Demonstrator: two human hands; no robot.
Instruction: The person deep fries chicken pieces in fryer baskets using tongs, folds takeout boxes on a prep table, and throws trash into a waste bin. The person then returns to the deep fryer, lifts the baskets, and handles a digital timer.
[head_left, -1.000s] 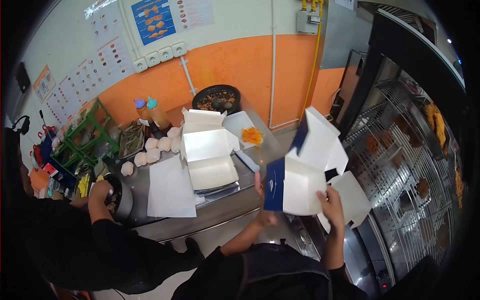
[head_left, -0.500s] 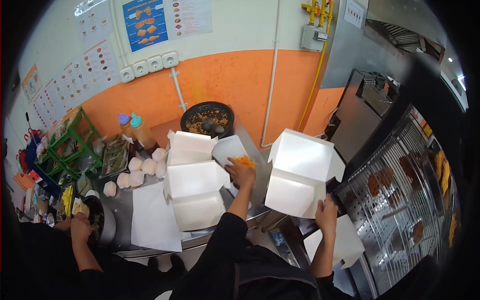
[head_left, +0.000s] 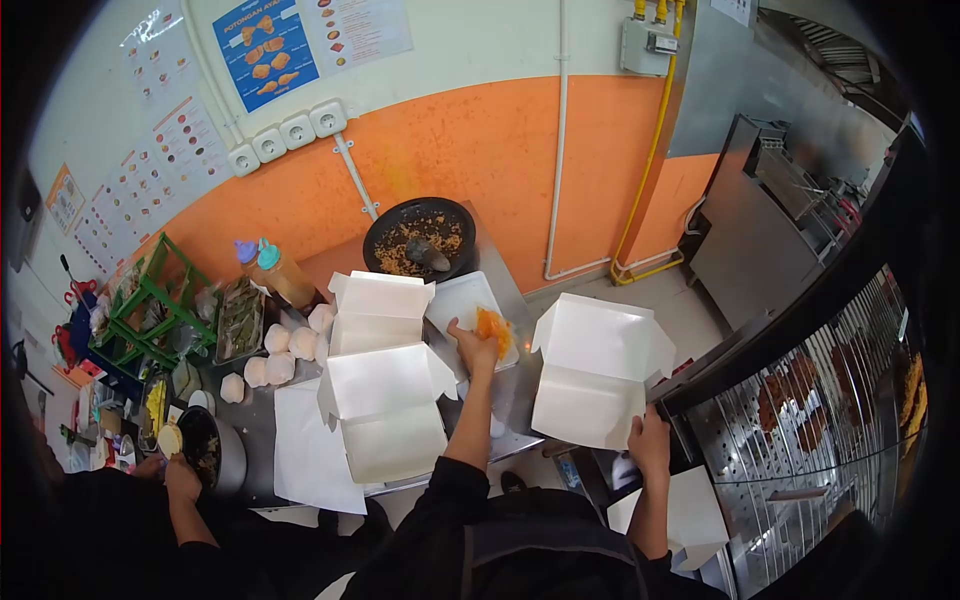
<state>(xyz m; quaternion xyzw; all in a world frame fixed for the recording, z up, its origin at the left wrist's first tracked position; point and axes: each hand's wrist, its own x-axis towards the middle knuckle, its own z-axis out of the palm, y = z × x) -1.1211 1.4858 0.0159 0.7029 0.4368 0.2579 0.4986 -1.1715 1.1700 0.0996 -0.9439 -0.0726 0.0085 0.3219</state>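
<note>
Reaching with left hand [head_left: 477, 352] to orange food [head_left: 493, 326] on the far tray [head_left: 457, 299], honestly can't tell if grabbing any. On the right, clutching an open box [head_left: 582, 405] by its near right corner with right hand [head_left: 651, 443], probably to leave the inside reachable.

Left hand [head_left: 477, 347]: leaving the held carton's side since the first frame, now reaching over the white tray [head_left: 447, 300]; sitting at the lower left of the orange food [head_left: 494, 330], more of which is showing than half a second ago. Finger contact is not reading clearly.
Held carton [head_left: 600, 375]: no longer showing its blue outside as at first; now lying opened out, white inside facing up.
Right hand [head_left: 650, 440]: gripping near the lower right corner, lower against the carton than at first.
Co-worker's hand [head_left: 183, 482]: no longer dipping into the pot [head_left: 232, 460]; now holding up a pale round piece [head_left: 170, 439] beside it.
</note>
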